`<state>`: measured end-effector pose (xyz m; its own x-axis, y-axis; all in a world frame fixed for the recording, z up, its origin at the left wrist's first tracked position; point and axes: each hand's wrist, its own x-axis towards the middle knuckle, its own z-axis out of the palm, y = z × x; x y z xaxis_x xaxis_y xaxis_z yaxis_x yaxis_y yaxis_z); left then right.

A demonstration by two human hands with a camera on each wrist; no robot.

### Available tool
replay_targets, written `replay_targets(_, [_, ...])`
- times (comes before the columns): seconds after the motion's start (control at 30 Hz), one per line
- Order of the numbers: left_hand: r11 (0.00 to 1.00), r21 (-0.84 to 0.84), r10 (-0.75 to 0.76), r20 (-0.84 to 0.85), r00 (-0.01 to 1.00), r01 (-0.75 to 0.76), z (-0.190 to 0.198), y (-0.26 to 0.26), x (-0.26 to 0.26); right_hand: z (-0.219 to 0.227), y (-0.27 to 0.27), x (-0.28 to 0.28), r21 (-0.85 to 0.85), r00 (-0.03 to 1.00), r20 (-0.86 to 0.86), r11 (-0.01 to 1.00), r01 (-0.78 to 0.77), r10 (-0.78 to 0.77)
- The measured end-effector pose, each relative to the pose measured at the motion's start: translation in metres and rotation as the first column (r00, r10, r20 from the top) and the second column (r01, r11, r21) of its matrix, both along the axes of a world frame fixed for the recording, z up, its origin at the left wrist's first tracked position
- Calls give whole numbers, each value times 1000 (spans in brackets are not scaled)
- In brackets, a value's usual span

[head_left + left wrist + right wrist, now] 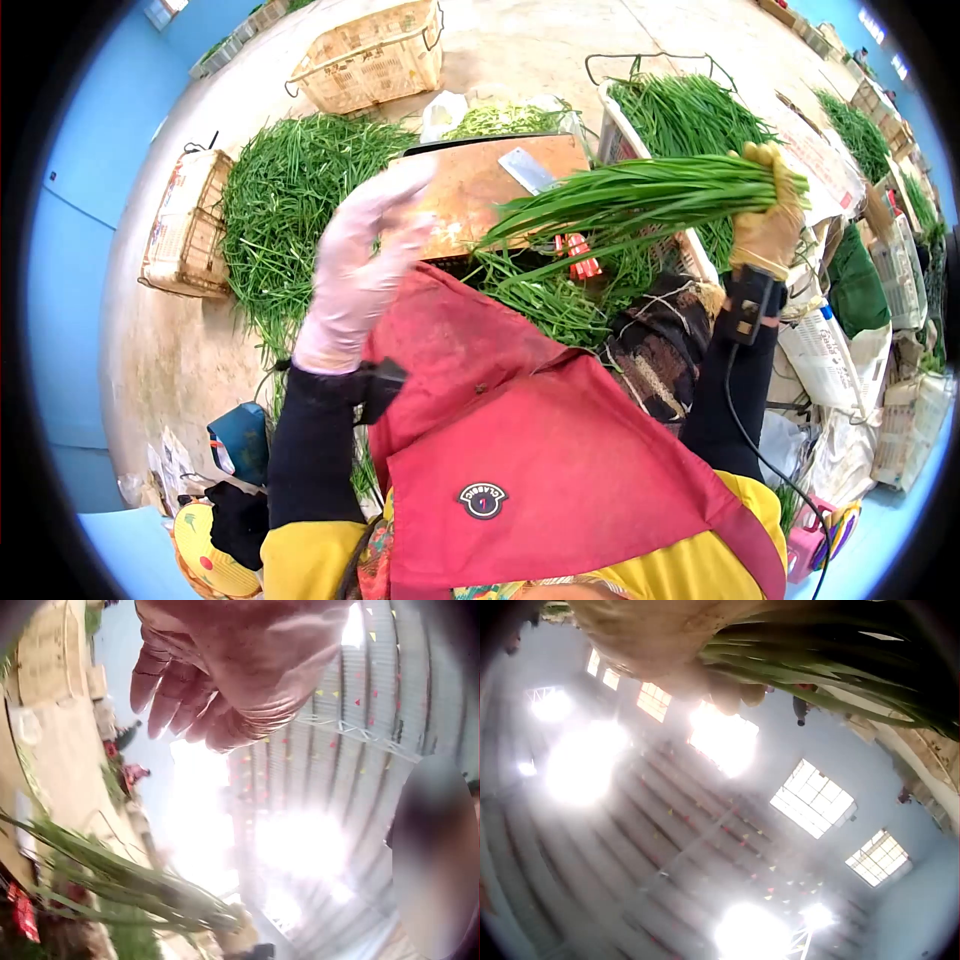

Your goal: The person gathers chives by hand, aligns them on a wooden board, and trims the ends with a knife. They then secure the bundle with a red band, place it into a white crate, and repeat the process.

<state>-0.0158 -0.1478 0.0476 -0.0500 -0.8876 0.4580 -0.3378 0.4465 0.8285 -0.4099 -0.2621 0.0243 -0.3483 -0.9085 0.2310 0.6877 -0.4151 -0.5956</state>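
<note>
My gloved right hand grips a bunch of long green chives by one end, holding it up sideways. The loose leaf tips reach left over the wooden board; in the right wrist view the chives spread away from the fingers. My left hand, in a pale pink glove, is raised at the board's left edge in the head view, holding nothing. Its fingers are extended and slightly bent in the left wrist view. A broad cleaver blade lies on the board, partly behind the leaves.
A large heap of chives lies on the floor at the left, beside a crate. A crate stands beyond the board. Another basket at the right holds more chives. Red-and-white packaging lies below the board among loose leaves.
</note>
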Motion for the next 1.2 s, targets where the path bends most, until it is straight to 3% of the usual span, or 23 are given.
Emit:
replay_targets(0.07, [984, -166, 5, 399, 917, 67, 25, -12, -42, 4, -4, 31, -55, 991, -91, 993, -105, 100])
replay_targets(0.13, [945, -259, -109, 327, 939, 200, 13, -30, -83, 23, 11, 80, 64, 981, -193, 998, -12, 24])
replay_targets(0.2, [937, -315, 42, 524, 851, 147, -6, -47, -110, 30, 27, 121, -44, 972, -159, 983, -181, 172])
replay_targets(0.23, [903, -394, 24, 439, 898, 169, -15, -58, -113, 31, 35, 137, -77, 952, -73, 950, -301, 296])
replay_targets(0.27, [951, -293, -25, 235, 972, 96, -27, -64, -115, 32, 35, 153, -145, 971, -104, 962, -230, 216])
replay_targets(0.33, [963, -268, 45, 49, 998, -31, -51, -69, -114, 40, 44, 172, -209, 948, -155, 929, -305, 277])
replay_targets(0.37, [973, -227, -80, -121, 990, 51, -56, -74, -112, 41, 39, 173, -219, 941, -169, 920, -325, 292])
replay_targets(0.47, [989, -148, -12, -142, 990, -9, -67, -84, -86, 56, 32, 170, -238, 948, -211, 928, -285, 237])
replay_targets(0.53, [985, -169, 35, -46, 998, -43, -58, -80, -61, 84, 51, 163, -119, 959, -144, 958, -263, 245])
replay_targets(0.6, [977, 210, 135, -439, 888, -44, -43, -72, -41, 68, 26, 138, -198, 947, -143, 929, -312, 287])
replay_targets(0.67, [979, 197, 170, -611, 773, -59, -48, -77, -7, 42, 0, 110, -373, 909, -173, 828, -418, 380])
replay_targets(0.7, [993, 112, 45, -693, 719, 46, -52, -78, 7, 31, -3, 111, -318, 900, -236, 846, -427, 366])
replay_targets(0.73, [972, 229, 142, -765, 628, 60, -55, -81, 17, 5, -18, 104, -304, 588, -791, 943, -136, -170])
replay_targets(0.77, [962, 272, 191, -761, 620, 37, -50, -77, 21, 8, -2, 117, -10, 711, -574, 865, -502, 406])
replay_targets(0.8, [948, 317, 245, -755, 608, 11, -49, -72, 21, 14, 11, 120, 276, 521, -630, 792, -544, 577])
replay_targets(0.83, [952, 289, 185, -808, 560, 103, -61, -73, 28, -16, 13, 132, 251, 474, -729, 837, -485, 494])
replay_targets(0.87, [958, 234, 112, -838, 535, 167, -74, -75, 30, -28, 12, 135, 235, 260, -894, 875, -424, 366])
replay_targets(0.93, [928, 153, -49, -853, 519, 339, -77, -70, 26, -35, 13, 148, 310, 353, -790, 824, -475, 501])
replay_targets(1.0, [874, 97, -131, -896, 423, 476, -85, -72, 23, -30, 10, 160, 286, 402, -756, 814, -506, 516])
replay_targets(1.13, [815, 283, -90, -801, 592, 505, -74, -69, 13, -21, -1, 181, 147, 545, -675, 815, -560, 497])
replay_targets(1.2, [818, 335, -59, -759, 648, 467, -67, -65, -1, -11, -6, 189, -46, 519, -829, 901, -432, 207])
